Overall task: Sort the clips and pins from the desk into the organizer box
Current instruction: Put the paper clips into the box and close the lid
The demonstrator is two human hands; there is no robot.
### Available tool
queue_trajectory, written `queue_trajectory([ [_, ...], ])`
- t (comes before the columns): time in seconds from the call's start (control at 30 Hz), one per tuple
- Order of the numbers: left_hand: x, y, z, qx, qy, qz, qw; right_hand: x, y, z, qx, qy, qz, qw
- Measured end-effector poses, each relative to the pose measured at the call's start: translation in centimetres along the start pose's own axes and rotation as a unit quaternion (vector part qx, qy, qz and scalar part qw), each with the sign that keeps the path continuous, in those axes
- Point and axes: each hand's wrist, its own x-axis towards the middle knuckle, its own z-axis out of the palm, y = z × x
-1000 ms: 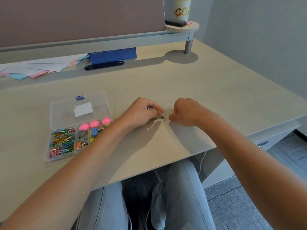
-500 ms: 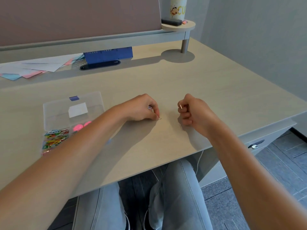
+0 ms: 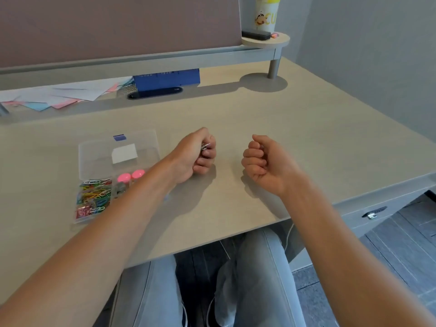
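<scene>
A clear organizer box [image 3: 99, 159] lies with its lid open at the left of the desk [image 3: 259, 109]. Coloured paper clips [image 3: 94, 197] fill its left compartment, and pink-headed pins [image 3: 130, 177] sit beside them. My left forearm crosses the box's right part and hides it. Just right of the box, my left hand [image 3: 193, 156] is curled round a small bunch of silver clips [image 3: 205, 146]. My right hand [image 3: 264, 161] hovers as a fist with the thumb pressed on the index finger. The clip it picked up is hidden inside.
Loose coloured papers [image 3: 59, 95], a blue box [image 3: 166, 79] and a black oval item [image 3: 154, 92] lie under the rear shelf. A round corner shelf [image 3: 280, 42] carries a cup [image 3: 265, 17] and a black block [image 3: 256, 35]. The desk's front edge runs above my knees.
Both hands lifted off the desk and drew apart. The left hand turned its fingers up, showing the clips. The right hand closed fully over its clip.
</scene>
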Motion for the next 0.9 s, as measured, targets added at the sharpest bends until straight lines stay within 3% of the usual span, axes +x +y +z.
queue_trajectory([
  [0.1, -2.4, 0.3, -2.3, -0.21, -0.029, 0.021, 0.977, 0.8, 1.6, 2.2, -0.064, 0.034, -0.013, 0.997],
  [0.2, -5.5, 0.1, -4.6, -0.308, -0.002, 0.062, 0.949, 1.9, 4.1, 5.3, -0.104, 0.038, -0.013, 0.994],
  [0.4, -11.4, -0.9, -11.3, -0.367, 0.169, 0.051, 0.913, 4.3, 9.6, 12.9, -0.189, -0.03, 0.026, 0.981],
  [0.57, -15.9, -3.0, -18.1, -0.456, 0.308, 0.098, 0.829, 5.4, 12.7, 19.7, -0.231, -0.08, 0.004, 0.969],
  [0.7, -17.7, -4.4, -19.9, -0.51, 0.299, 0.123, 0.797, 6.3, 16.2, 21.6, -0.308, -0.069, -0.001, 0.949],
  [0.9, -17.5, -5.5, -21.0, -0.525, 0.291, 0.135, 0.788, 7.2, 18.3, 22.6, -0.263, -0.067, -0.051, 0.961],
])
